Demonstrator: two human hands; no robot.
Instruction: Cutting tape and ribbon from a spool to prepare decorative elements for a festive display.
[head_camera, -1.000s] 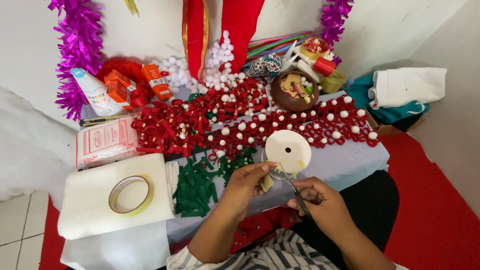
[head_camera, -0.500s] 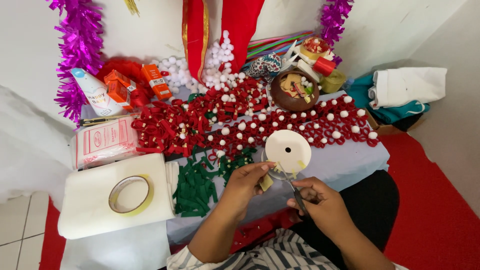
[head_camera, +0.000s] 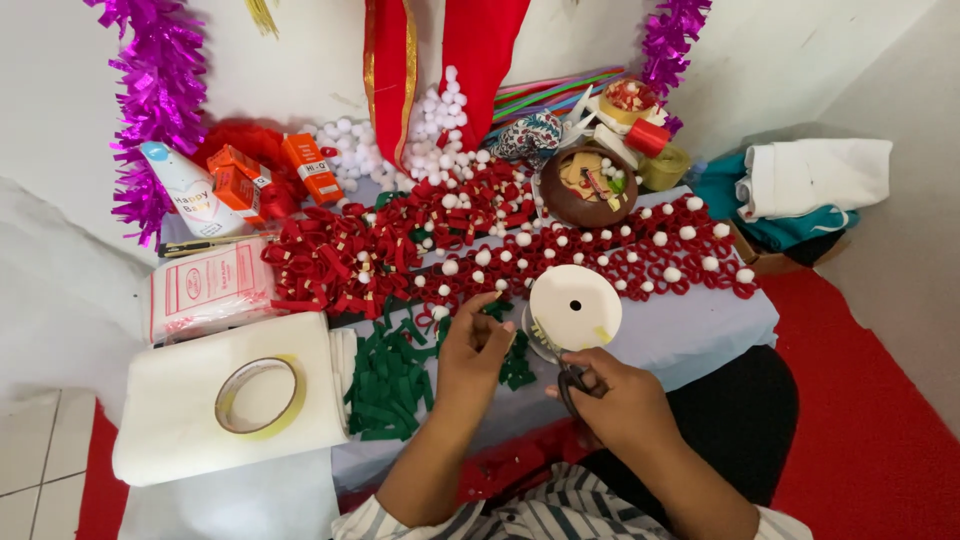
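Note:
My left hand (head_camera: 477, 347) pinches the loose end of a ribbon beside a white ribbon spool (head_camera: 574, 305) that lies flat near the table's front edge. My right hand (head_camera: 613, 396) grips a pair of black-handled scissors (head_camera: 572, 378), blades pointing up under the spool's near rim. The ribbon end itself is mostly hidden by my fingers. A heap of cut green ribbon pieces (head_camera: 388, 376) lies just left of my left hand. Behind the spool runs a chain of red ribbon loops (head_camera: 600, 257) dotted with white pompoms.
A roll of clear tape (head_camera: 260, 396) rests on folded white felt (head_camera: 180, 420) at front left. Red ribbon bows (head_camera: 330, 262), a white pompom pile (head_camera: 420, 150), orange boxes (head_camera: 305, 165), a brown bowl (head_camera: 585, 185), purple tinsel (head_camera: 155, 110) and a wall surround the table. Red carpet (head_camera: 870, 420) lies right.
My left hand has shifted slightly along the spool's left side and the scissors sit a little closer under the spool. Everything else on the table is unmoved.

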